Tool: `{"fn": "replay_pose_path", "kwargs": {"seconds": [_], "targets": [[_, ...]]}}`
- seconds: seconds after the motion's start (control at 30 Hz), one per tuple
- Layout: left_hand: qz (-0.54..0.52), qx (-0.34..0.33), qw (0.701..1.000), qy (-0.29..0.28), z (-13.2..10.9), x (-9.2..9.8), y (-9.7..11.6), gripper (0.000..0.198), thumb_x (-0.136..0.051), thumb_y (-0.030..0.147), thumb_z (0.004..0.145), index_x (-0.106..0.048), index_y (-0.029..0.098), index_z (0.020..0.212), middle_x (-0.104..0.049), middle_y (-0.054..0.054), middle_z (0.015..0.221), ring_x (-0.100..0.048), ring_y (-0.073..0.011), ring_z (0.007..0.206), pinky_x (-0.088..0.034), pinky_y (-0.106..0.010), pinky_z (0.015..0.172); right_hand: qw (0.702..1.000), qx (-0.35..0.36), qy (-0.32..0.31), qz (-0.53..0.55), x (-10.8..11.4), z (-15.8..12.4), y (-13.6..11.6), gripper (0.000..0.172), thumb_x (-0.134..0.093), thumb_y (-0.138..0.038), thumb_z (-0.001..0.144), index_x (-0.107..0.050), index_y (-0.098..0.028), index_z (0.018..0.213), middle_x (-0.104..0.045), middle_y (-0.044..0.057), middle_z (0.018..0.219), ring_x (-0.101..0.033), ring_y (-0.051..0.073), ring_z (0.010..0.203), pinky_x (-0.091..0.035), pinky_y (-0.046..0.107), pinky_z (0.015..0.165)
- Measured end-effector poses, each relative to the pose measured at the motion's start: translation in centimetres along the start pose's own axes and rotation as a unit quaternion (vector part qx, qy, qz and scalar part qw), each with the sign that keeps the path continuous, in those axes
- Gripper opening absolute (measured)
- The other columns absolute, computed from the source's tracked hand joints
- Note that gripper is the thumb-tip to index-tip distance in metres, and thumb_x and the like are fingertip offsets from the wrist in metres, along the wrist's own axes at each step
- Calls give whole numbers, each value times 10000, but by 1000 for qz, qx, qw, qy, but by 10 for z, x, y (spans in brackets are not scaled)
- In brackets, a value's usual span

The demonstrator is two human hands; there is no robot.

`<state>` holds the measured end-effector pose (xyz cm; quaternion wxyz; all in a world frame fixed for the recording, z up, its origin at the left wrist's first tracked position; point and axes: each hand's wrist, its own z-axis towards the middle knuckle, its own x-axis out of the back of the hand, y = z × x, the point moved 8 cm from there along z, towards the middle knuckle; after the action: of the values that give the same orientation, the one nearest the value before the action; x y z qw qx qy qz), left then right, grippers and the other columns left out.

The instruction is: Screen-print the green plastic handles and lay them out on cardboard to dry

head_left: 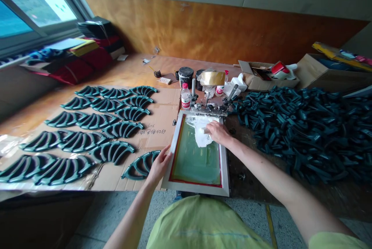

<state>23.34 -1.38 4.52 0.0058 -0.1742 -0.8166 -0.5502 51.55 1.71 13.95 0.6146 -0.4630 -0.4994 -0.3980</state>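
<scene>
A screen printing frame point(225, 163) lies in front of me, its green mesh point(194, 163) bordered in red. White ink point(202, 138) covers the upper part of the mesh. My right hand point(217, 133) is closed on a white-coated squeegee point(205, 130) over this ink; most of the tool is hidden by ink and fingers. At the frame's left edge, my left hand point(160, 165) has its fingers bent against the rim. A dark green curved, ribbed plastic part point(136, 169) lies just left of that hand, partly covered by it.
Rows of similar curved parts point(84, 140) lie on cardboard point(157, 105) at left. A heap of dark green parts point(302, 133) covers the right side. Behind the frame are a metal clamp point(209, 110), a red-capped bottle point(185, 96), a black tub point(186, 75) and a cardboard box point(261, 80).
</scene>
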Motion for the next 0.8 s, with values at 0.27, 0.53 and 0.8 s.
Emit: {"fn": "replay_pose_path", "kwargs": {"seconds": [0.27, 0.53, 0.8], "targets": [[10, -7, 1000, 11, 1, 2, -4, 721, -595, 649, 758, -588, 182, 1307, -726, -41, 823, -678, -220, 785, -526, -292, 691, 993, 95, -44, 58, 17, -17, 1, 93, -674, -124, 773, -661, -211, 744, -644, 6, 763, -561, 162, 754, -374, 245, 636], [-24, 16, 999, -13, -4, -1, 4, 714, -611, 630, 761, -563, 177, 1311, -724, -37, 822, -673, -204, 744, -510, -265, 619, 991, 113, 69, 36, 2, -42, -17, 258, -540, 17, 794, -692, -168, 889, -686, 68, 875, -561, 200, 870, -446, 288, 729], [-30, 25, 999, -36, -18, 8, 45, 810, -668, 615, 728, -482, 221, 1411, -723, -18, 855, -668, -197, 745, -498, -257, 610, 989, -61, 80, 106, 46, 26, 32, 591, -753, -213, 776, -559, -271, 1332, -681, 63, 1136, -634, 204, 949, -485, 320, 842]]}}
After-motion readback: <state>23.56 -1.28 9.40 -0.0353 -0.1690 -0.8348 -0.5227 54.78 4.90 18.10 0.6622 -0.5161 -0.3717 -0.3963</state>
